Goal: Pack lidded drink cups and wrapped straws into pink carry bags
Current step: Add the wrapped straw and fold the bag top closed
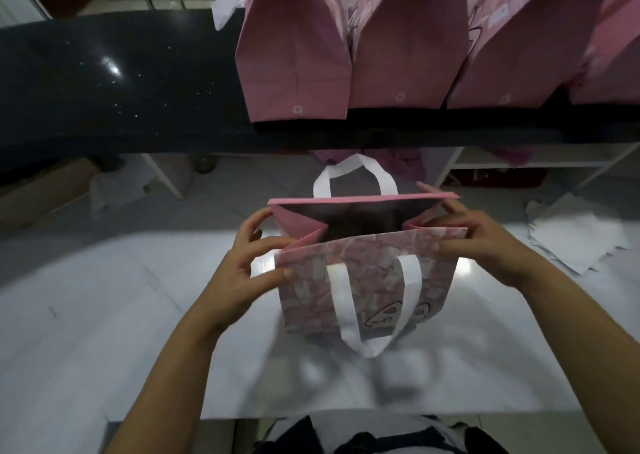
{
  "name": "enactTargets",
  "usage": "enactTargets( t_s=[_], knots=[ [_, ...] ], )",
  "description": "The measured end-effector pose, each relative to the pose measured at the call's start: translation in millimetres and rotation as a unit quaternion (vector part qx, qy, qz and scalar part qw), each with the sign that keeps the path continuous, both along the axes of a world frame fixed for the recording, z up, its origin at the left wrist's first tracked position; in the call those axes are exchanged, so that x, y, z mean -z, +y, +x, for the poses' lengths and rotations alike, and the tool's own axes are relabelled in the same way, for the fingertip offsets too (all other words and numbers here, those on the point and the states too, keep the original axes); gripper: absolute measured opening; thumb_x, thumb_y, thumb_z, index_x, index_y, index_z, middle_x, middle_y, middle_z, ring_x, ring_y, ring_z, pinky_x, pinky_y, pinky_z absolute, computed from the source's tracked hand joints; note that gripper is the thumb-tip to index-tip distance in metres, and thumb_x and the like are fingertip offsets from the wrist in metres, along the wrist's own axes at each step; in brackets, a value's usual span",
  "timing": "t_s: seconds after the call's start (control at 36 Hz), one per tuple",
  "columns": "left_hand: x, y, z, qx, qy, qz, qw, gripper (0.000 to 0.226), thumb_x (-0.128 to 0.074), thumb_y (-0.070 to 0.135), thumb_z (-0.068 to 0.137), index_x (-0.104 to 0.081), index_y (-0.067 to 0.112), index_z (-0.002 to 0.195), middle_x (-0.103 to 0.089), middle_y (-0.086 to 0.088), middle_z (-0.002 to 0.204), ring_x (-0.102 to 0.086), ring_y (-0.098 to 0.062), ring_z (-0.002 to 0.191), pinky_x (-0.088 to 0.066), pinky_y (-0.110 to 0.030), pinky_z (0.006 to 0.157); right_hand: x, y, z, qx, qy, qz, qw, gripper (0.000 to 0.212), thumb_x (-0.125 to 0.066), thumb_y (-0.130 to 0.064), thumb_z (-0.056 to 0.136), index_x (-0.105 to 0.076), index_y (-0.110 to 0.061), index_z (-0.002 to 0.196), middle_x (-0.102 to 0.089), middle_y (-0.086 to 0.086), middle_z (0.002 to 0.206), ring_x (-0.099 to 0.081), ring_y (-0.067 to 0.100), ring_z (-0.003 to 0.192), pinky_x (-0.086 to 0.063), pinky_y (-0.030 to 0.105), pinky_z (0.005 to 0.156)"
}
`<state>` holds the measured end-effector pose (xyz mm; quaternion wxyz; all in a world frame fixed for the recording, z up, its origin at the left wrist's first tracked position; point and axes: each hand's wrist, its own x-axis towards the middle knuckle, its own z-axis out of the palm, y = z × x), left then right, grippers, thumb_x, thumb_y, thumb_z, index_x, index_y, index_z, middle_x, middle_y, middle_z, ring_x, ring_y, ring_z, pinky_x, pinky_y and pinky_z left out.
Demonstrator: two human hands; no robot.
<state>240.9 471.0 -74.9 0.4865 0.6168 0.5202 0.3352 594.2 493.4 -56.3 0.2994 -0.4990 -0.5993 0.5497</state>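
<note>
A pink carry bag (pixel 363 280) with white strap handles is held up in front of me, its mouth spread open and dark inside. My left hand (pixel 249 266) pinches the bag's left top edge, thumb on the near panel. My right hand (pixel 485 242) pinches the right top edge the same way. One handle stands up behind the far panel, the other hangs down the near printed panel. No cup or straw shows in the frame.
Several upright pink bags (pixel 298 52) stand in a row on the dark counter (pixel 104 83) above. A white work surface (pixel 104 332) lies below my hands. Loose white sheets (pixel 581 242) sit at the right. Shelf legs and boxes lie beneath the counter.
</note>
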Motion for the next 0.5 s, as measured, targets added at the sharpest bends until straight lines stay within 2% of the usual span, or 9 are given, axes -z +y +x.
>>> enactTargets(
  t_s=[0.06,0.11,0.17,0.22,0.31,0.39,0.5],
  knots=[
    [1.2,0.9,0.2,-0.015,0.001,0.023,1.000,0.026,-0.068,0.049,0.084,-0.074,0.039,0.107,-0.049,0.026,0.134,-0.048,0.001,0.126,-0.051,-0.032,0.100,0.5,2.0,-1.5,0.003,0.033,-0.010,0.999,0.054,-0.075,-0.002,0.077,-0.064,-0.012,0.129,-0.059,-0.006,0.137,-0.065,0.015,0.115,-0.056,0.023,0.085],
    [3.0,-1.4,0.0,-0.045,0.013,0.059,0.997,0.018,-0.064,0.036,0.093,-0.072,0.034,0.109,-0.061,0.017,0.118,-0.059,-0.012,0.114,-0.056,-0.041,0.093,1.3,0.9,-6.5,0.033,0.050,0.003,0.998,0.032,-0.069,0.005,0.083,-0.071,-0.003,0.114,-0.064,0.003,0.128,-0.067,0.017,0.107,-0.056,0.024,0.082],
    [4.8,-4.1,0.7,-0.079,0.008,0.082,0.993,0.020,-0.059,0.027,0.092,-0.071,0.036,0.106,-0.067,0.015,0.108,-0.064,-0.014,0.105,-0.058,-0.038,0.089,3.2,-2.3,-12.3,0.083,0.056,0.037,0.994,0.024,-0.068,-0.001,0.082,-0.078,-0.013,0.100,-0.069,0.001,0.108,-0.069,0.014,0.095,-0.055,0.022,0.078],
    [4.6,-6.0,4.1,-0.109,-0.006,0.086,0.990,0.020,-0.062,0.024,0.089,-0.071,0.036,0.103,-0.072,0.015,0.102,-0.068,-0.013,0.099,-0.059,-0.031,0.086,5.7,-6.4,-17.9,0.132,0.058,0.074,0.987,0.025,-0.069,-0.001,0.082,-0.080,-0.022,0.093,-0.072,-0.004,0.092,-0.070,0.011,0.088,-0.055,0.020,0.074],
    [2.8,-6.1,9.2,-0.168,-0.050,0.070,0.982,0.016,-0.069,0.026,0.082,-0.074,0.028,0.097,-0.075,0.013,0.093,-0.072,-0.012,0.090,-0.060,-0.026,0.078,5.2,-14.8,-23.8,0.150,0.080,0.080,0.982,0.023,-0.068,0.005,0.083,-0.075,-0.013,0.096,-0.076,-0.007,0.090,-0.072,0.010,0.086,-0.056,0.019,0.073],
    [1.6,-3.8,9.2,-0.197,-0.076,0.069,0.975,0.016,-0.071,0.010,0.086,-0.074,0.018,0.100,-0.076,0.010,0.092,-0.072,-0.012,0.088,-0.059,-0.022,0.074,2.3,-23.5,-21.5,0.111,0.097,0.046,0.988,0.025,-0.066,0.007,0.082,-0.072,-0.009,0.100,-0.075,-0.004,0.095,-0.072,0.013,0.091,-0.056,0.020,0.074],
    [0.7,-3.8,5.4,-0.190,-0.074,0.062,0.977,0.016,-0.071,0.014,0.085,-0.070,0.023,0.098,-0.075,0.010,0.092,-0.072,-0.015,0.087,-0.061,-0.025,0.071,6.9,-29.9,-19.9,0.151,0.095,0.047,0.983,0.025,-0.067,0.008,0.082,-0.077,-0.013,0.092,-0.077,0.001,0.094,-0.072,0.015,0.089,-0.057,0.023,0.076]
  ],
)
